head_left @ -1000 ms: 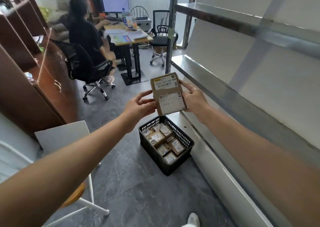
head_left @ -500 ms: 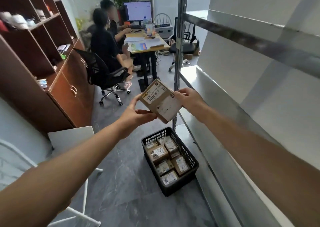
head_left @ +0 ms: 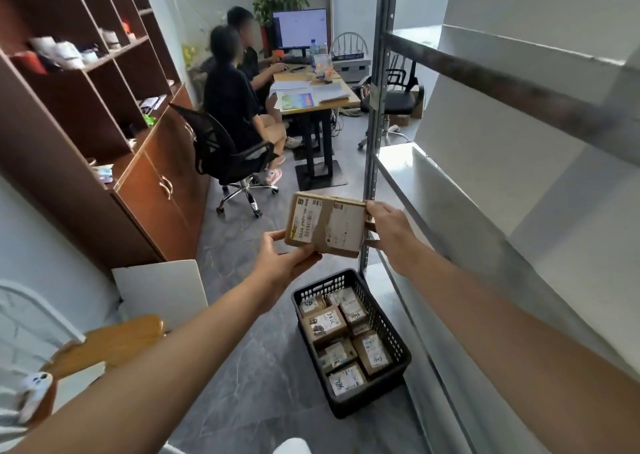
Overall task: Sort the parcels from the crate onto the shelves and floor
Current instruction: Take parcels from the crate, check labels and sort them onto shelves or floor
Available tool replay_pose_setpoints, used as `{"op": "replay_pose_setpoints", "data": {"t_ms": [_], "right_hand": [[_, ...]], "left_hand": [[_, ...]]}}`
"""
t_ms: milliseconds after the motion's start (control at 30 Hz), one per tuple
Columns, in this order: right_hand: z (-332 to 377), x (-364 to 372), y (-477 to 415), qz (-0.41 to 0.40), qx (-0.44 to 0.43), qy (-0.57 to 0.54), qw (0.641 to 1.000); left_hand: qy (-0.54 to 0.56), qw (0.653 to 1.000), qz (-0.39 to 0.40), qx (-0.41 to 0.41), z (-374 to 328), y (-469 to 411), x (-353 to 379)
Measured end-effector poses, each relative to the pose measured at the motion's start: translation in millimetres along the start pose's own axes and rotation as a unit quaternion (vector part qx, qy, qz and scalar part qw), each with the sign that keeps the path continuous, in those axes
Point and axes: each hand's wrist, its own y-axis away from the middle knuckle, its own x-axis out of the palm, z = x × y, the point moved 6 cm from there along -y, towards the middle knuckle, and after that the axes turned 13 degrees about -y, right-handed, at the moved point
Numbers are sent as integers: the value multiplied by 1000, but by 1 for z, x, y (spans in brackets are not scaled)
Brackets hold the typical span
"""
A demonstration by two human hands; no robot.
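A flat brown cardboard parcel (head_left: 325, 226) with white labels is held in the air between both hands, lying on its long side. My left hand (head_left: 284, 263) grips its lower left corner from below. My right hand (head_left: 389, 232) clasps its right edge, close to the upright post of the metal shelving (head_left: 433, 190). Below on the floor stands a black plastic crate (head_left: 388, 329) holding several small labelled parcels (head_left: 323, 324). The metal shelves on the right look bare.
A brown cabinet (head_left: 152, 194) lines the left wall. Two people sit on office chairs at a desk (head_left: 332, 102) ahead. A white board (head_left: 162, 291) and a wooden stool seat (head_left: 114, 343) are at lower left. Grey floor stretches between crate and cabinet.
The parcel has been turned from upright to lying lengthwise, label now sideways. Both hands stayed on it while the view tilted up toward the room.
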Motion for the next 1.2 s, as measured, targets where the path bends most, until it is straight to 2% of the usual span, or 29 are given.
{"op": "replay_pose_setpoints", "data": {"t_ms": [133, 233, 433, 567, 733, 1000, 1200], "right_hand": [[-3, 3, -25, 6, -11, 14, 1000], [-5, 6, -52, -22, -12, 55, 998], [-3, 39, -109, -43, -10, 79, 996], [4, 67, -143, -58, -12, 81, 995], [13, 90, -176, -95, -25, 78, 992], [19, 82, -207, -120, -26, 134, 983], [20, 59, -236, -122, -22, 156, 980]], "left_hand": [[-62, 996, -46, -53, 13, -35, -9], [-111, 990, -71, -47, 17, -68, -24], [-85, 992, -74, -49, 7, -142, -54], [-86, 994, -67, -21, -20, -185, -75], [-74, 997, -35, -14, -45, -226, -89], [-84, 996, -1, -39, -47, -264, -68], [-109, 992, -12, -65, -34, -288, -37]]}}
